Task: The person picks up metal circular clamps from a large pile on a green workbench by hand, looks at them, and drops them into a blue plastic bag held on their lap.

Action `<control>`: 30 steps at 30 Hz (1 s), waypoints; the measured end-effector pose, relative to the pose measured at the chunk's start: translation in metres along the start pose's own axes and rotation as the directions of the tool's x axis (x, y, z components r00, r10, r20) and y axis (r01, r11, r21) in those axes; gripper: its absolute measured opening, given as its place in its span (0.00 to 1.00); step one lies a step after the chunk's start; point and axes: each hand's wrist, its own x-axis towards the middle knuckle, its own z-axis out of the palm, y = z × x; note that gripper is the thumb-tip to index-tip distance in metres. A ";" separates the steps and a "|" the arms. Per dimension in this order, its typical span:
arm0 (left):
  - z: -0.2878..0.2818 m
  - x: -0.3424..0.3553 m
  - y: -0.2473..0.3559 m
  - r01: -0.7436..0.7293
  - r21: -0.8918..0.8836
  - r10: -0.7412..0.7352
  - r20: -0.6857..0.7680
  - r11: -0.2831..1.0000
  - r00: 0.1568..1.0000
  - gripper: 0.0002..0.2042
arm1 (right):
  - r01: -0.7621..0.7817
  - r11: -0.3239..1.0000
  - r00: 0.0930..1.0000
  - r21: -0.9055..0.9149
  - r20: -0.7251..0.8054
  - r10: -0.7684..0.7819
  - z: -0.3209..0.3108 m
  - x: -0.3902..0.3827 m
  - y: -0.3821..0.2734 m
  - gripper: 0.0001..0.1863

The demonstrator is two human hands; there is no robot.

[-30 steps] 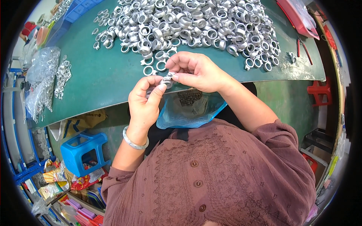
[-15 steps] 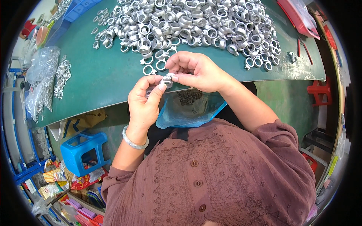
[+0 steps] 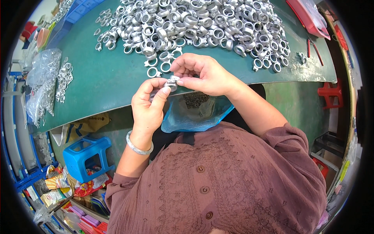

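Observation:
Between my two hands, just over the table's near edge, is a small silvery metal ring clamp [image 3: 170, 84]. My left hand [image 3: 147, 104] grips its ring with thumb and forefinger. From the other side, the thumb and bent fingers of my right hand [image 3: 206, 76] close on the clamp's small lug; whether a screw sits there is too small to tell. A few similar rings [image 3: 152, 72] lie on the table just beyond my fingers. Behind them spreads a large heap of ring clamps [image 3: 210, 29]. Below my hands, an open blue plastic bag [image 3: 189, 125] at my lap holds small dark metal parts [image 3: 196, 100].
On the green table [image 3: 91, 85], clear plastic bags [image 3: 43, 78] and small metal parts [image 3: 64, 80] lie at left. Red-handled pliers [image 3: 315, 52] and a red tray [image 3: 308, 19] are at right. A blue stool [image 3: 87, 158] stands on the floor at lower left.
My hands stay nearly in place. The clamp has shifted and turned very slightly between my fingers, a little to the left.

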 end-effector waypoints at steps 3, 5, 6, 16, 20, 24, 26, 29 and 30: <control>0.000 -0.001 0.001 0.010 -0.018 -0.010 -0.004 1.000 1.000 0.06 | -0.041 0.999 0.999 -0.024 0.036 0.041 -0.002 -0.001 -0.003 0.13; 0.001 -0.001 0.001 0.019 -0.029 -0.020 -0.005 0.999 1.000 0.06 | -0.034 0.999 0.999 -0.036 0.036 0.035 -0.002 -0.001 -0.004 0.13; 0.001 -0.001 0.002 0.022 -0.028 -0.022 -0.008 0.999 1.000 0.06 | -0.028 0.998 0.999 -0.048 0.036 0.030 -0.002 -0.001 -0.004 0.13; 0.000 0.000 -0.001 -0.013 0.000 0.013 -0.013 1.000 1.000 0.06 | 0.012 0.999 1.000 -0.032 -0.004 -0.012 -0.001 0.000 -0.003 0.10; -0.002 0.001 -0.006 -0.033 0.003 0.033 -0.008 0.999 0.999 0.06 | -0.024 0.998 0.999 -0.057 0.023 0.025 -0.002 -0.001 -0.005 0.12; -0.005 0.001 -0.007 -0.107 0.063 0.105 0.042 0.992 0.994 0.08 | -0.043 0.999 0.999 -0.007 0.018 0.043 -0.001 -0.001 -0.005 0.12; -0.005 0.000 -0.007 -0.128 0.076 0.125 0.048 0.989 0.991 0.09 | -0.054 0.999 0.999 -0.007 0.004 0.054 -0.001 -0.001 -0.005 0.12; -0.005 -0.001 -0.008 -0.112 -0.032 0.112 -0.003 0.993 0.994 0.08 | -0.056 0.998 0.998 -0.007 -0.012 0.056 -0.002 -0.001 -0.003 0.12; -0.004 -0.001 -0.008 -0.143 -0.069 0.141 -0.033 0.987 0.989 0.08 | -0.048 0.999 0.999 -0.007 -0.015 0.048 -0.002 0.000 -0.003 0.12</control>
